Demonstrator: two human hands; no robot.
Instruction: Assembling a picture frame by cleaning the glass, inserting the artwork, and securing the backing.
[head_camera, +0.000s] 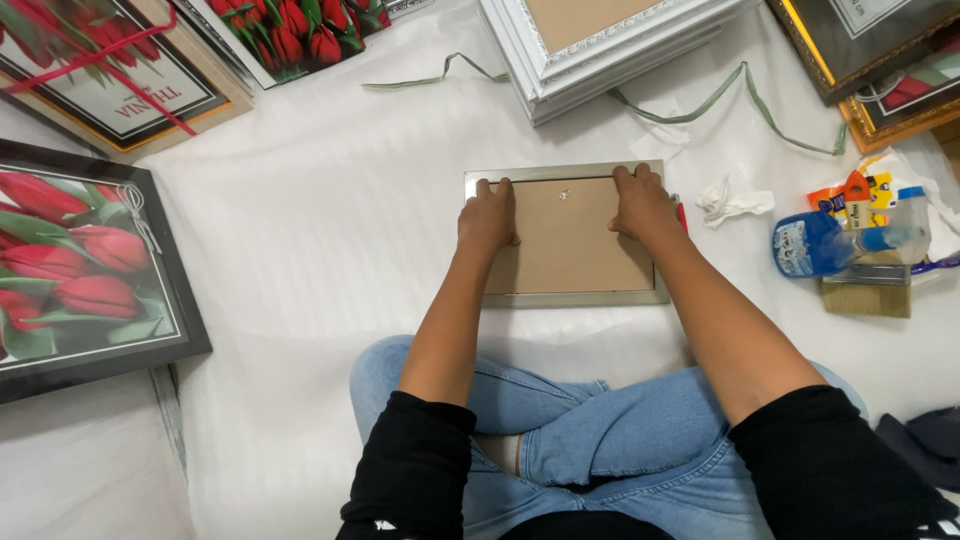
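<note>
Both hands lie flat on the face-down frame (566, 240): left hand (487, 218) and right hand (641, 203), fingers extended, pressing its brown backing near the top edge.

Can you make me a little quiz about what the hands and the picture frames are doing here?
1. True or false: both hands press on the silver picture frame with the brown cardboard back.
2. Which hand is nearer the blue spray bottle? A) left hand B) right hand
3. Fill in: the black-framed picture at the left shows red ____.

Key: 1 true; 2 B; 3 tulips.
</note>
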